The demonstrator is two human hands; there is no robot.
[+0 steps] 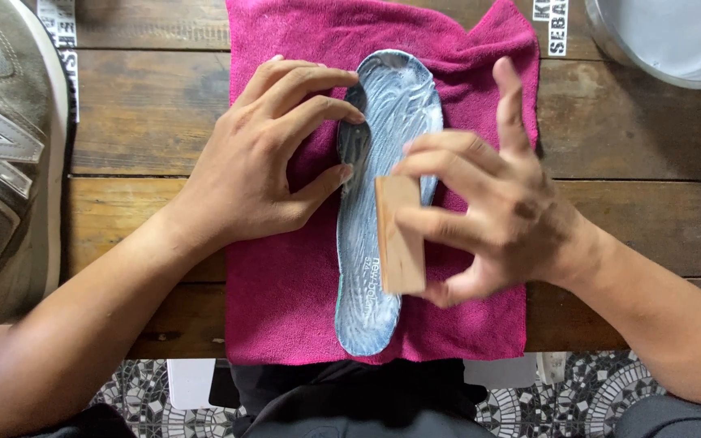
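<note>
I'm mid-scrub, I'd say: my right hand (488,215) grips a small wooden-backed brush block (399,235), fingers curled around its top and side w/ the index sticking up free, bristles hidden underneath but seemingly down on the insole (383,146); my left hand (273,154) lies flat on the pink towel (285,292) at the insole's left edge, fingers spread fairly wide, fingertips (350,118) pressing the rim near the toe end to pin it, holding nothing; the insole lies lengthwise in the middle of the towel, toe away from me, heel toward me near the table's front edge, right under both hands; its top is coated in whitish-blue lather w/ swirl marks, thickest toward the toe, so I judge the soap's already spread and the working-in is partway done; next move prob. calls for short firm strokes along the length, steady downward press from the left so the thing doesn't skate on the wet cloth, and care not to flick foam off the edge; materials: towel is soft looped terry, slightly rumpled at the corners; insole looks like thin flexible foam w/ fabric face, long rounded outline, narrow at the arch; brush back is plain pale wood, rectangular; table (148,105) is dark worn planks w/ gaps; a grey suede-and-mesh sneaker (2,162) sits at far left, a metal basin (675,40) top right, well apart from the work.
</note>
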